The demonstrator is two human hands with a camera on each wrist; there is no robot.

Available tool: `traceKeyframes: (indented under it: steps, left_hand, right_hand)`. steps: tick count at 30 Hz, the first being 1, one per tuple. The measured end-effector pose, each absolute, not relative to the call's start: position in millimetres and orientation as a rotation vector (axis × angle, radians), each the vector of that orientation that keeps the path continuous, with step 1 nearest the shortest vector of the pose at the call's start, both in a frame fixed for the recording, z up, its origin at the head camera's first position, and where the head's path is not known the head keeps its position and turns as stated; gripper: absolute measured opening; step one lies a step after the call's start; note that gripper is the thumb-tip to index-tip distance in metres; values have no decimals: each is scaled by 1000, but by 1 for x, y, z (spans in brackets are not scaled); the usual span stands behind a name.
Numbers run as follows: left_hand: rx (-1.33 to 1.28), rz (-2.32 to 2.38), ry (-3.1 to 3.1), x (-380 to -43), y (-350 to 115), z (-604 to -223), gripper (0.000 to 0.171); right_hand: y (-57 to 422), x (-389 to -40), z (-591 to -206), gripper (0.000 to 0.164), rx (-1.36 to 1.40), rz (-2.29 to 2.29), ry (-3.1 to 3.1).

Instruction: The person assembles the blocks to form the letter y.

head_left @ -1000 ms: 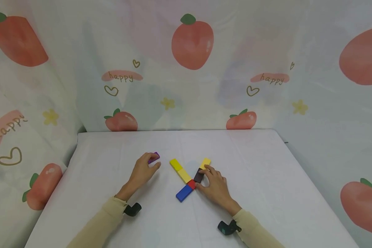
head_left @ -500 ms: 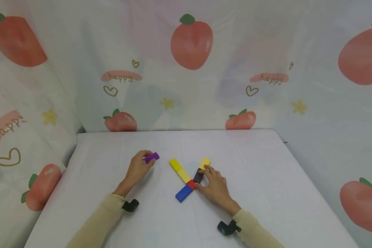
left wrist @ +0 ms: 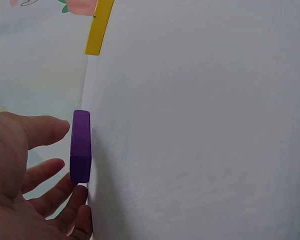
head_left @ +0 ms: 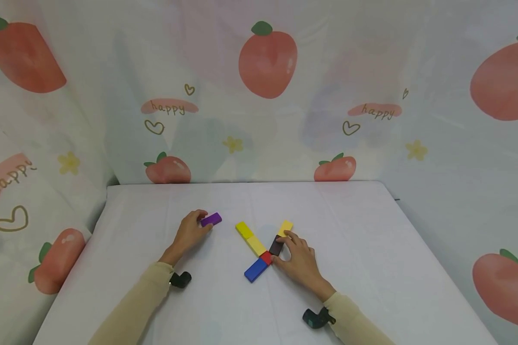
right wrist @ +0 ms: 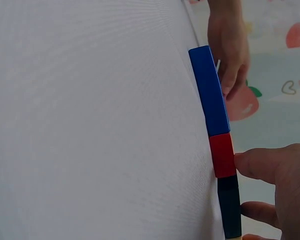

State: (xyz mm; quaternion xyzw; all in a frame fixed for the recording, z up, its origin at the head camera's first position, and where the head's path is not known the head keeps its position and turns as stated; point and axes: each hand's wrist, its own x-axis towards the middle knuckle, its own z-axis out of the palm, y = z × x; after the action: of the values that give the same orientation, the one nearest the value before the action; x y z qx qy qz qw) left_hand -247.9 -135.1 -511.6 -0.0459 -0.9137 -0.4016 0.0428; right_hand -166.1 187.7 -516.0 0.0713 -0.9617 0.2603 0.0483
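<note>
In the head view a purple block (head_left: 211, 219) lies on the white table, left of the other blocks. My left hand (head_left: 190, 235) is beside it, with thumb and fingers spread around its near end. In the left wrist view a narrow gap parts the thumb (left wrist: 50, 130) from the block; some fingertips are hidden behind it. My right hand (head_left: 301, 263) rests on a diagonal row of blocks. Its thumb touches the red block (right wrist: 222, 155), and a finger touches the black block (right wrist: 229, 207). The blue block (head_left: 256, 270) adjoins the red one at the row's near end.
Two yellow blocks, one brighter (head_left: 244, 229) and one paler (head_left: 256, 245), run from the red block toward the far left. Another yellow block (head_left: 287, 226) touches the black one's far end. A fruit-printed curtain (head_left: 267, 134) stands behind the table (head_left: 371, 258).
My left hand has set the purple block flat, loosened its fingers and drawn back slightly to the left. The right hand and the joined blocks have stayed where they were.
</note>
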Motion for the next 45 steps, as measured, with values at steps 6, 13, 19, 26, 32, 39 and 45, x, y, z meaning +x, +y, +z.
traceKeyframes:
  steps: [6,13,19,26,32,39,45]
  left_hand:
    - [-180,-1174,-2819,-255,-137,-515,45]
    - [-167,-1121,-2865,-257,-137,-516,44]
    - [-151,-1107,-2879,-256,-136,-515,42]
    - [-134,-1122,-2888,-253,-134,-512,43]
    - [-130,-1112,-2888,-253,-134,-513,42]
    - [-149,-1053,-2914,-254,-134,-515,42]
    - [-155,-1051,-2927,-254,-133,-515,43]
  right_hand:
    - [188,-165,-515,48,221,791,-2933]
    - [187,-164,-513,48,223,804,-2933]
    - [187,-165,-514,47,224,796,-2929]
    - [187,-167,-515,47,212,796,-2933]
    - [187,-166,-517,46,213,796,-2922]
    - [187,-166,-517,46,215,786,-2914]
    - [187,-166,-516,46,204,794,-2938]
